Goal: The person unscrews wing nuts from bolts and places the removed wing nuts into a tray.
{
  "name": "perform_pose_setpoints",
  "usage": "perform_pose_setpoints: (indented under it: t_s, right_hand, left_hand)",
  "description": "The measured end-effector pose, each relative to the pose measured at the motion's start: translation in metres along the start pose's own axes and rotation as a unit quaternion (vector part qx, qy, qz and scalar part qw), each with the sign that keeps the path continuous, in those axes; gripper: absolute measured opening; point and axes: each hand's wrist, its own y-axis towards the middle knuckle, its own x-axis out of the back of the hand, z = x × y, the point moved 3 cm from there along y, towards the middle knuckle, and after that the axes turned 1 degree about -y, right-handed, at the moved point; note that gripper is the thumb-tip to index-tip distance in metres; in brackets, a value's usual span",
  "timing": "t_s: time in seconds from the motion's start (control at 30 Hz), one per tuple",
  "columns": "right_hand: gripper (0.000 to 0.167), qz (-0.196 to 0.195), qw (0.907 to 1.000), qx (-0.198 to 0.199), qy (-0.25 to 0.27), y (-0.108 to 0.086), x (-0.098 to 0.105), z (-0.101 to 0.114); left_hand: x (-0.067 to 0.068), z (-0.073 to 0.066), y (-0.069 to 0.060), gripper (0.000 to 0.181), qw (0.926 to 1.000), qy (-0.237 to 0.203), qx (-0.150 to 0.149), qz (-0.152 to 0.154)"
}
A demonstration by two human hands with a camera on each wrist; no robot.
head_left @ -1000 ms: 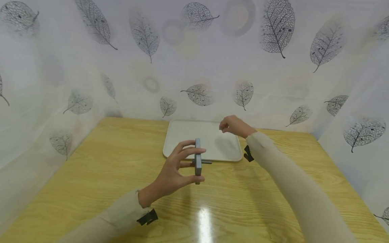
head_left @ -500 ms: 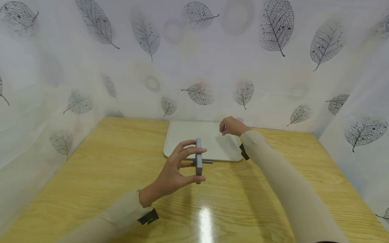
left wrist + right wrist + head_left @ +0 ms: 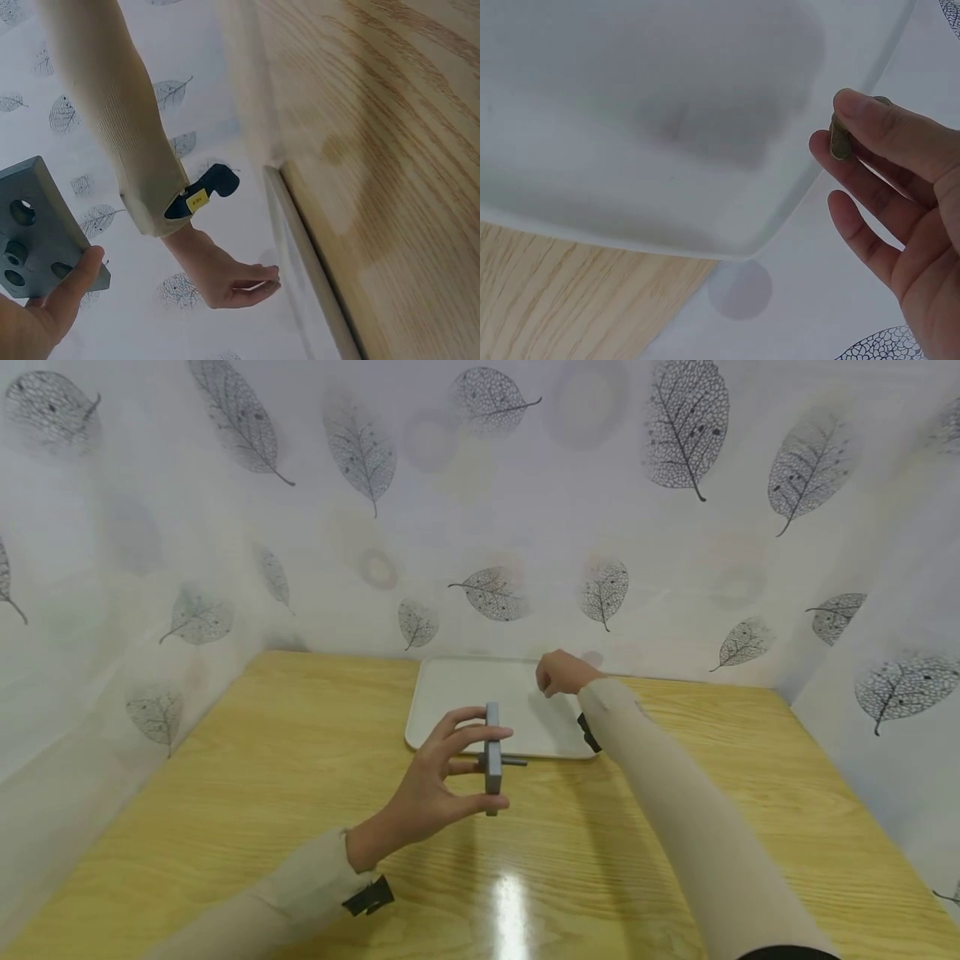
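Observation:
My left hand point(image 3: 420, 785) grips a grey rectangular block point(image 3: 492, 747) by its edges, thumb below and fingers above, holding it upright over the table. A thin dark rod point(image 3: 514, 762) sticks out to the right of it. The left wrist view shows several round holes and a small round stub on the face of the block point(image 3: 49, 217). Above the right part of a white tray point(image 3: 457, 689), my right hand point(image 3: 567, 673) pinches a small olive-brown piece point(image 3: 841, 141) between thumb and forefinger. Fingers cover much of that piece, so its kind is unclear.
The tray lies at the back of a wood-grain table point(image 3: 300, 760), its raised rim point(image 3: 615, 244) running round it. White cloth point(image 3: 480, 485) printed with leaves stands behind and at both sides. Dark straps point(image 3: 367, 895) sit at both wrists.
My right hand has moved slightly left above the tray, its forearm swinging left with it. My left hand and the grey block have stayed nearly still.

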Motion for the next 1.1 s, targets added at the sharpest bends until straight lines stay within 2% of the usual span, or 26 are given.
perform_pose_setpoints:
  t_s: [0.3,0.43,0.8,1.1]
  right_hand:
    - [0.012,0.016,0.9996,-0.014,-0.016,0.011,-0.007,0.004]
    - [0.013,0.020,0.9995,-0.021,-0.015,0.018,-0.007,0.013]
    - [0.006,0.026,0.9995,0.011,-0.014,0.046,-0.017,0.030]
    - [0.009,0.033,0.9991,0.010,-0.024,0.050,-0.027,0.025]
  left_hand:
    - [0.001,0.001,0.002,0.059,1.0000,-0.002,0.005,-0.001]
    - [0.001,0.001,0.004,0.059,1.0000,-0.002,0.006,-0.001]
    - [0.003,0.001,0.007,0.058,0.9997,-0.007,0.022,-0.002]
    - [0.004,0.001,0.009,0.058,0.9997,-0.005,0.024,0.000]
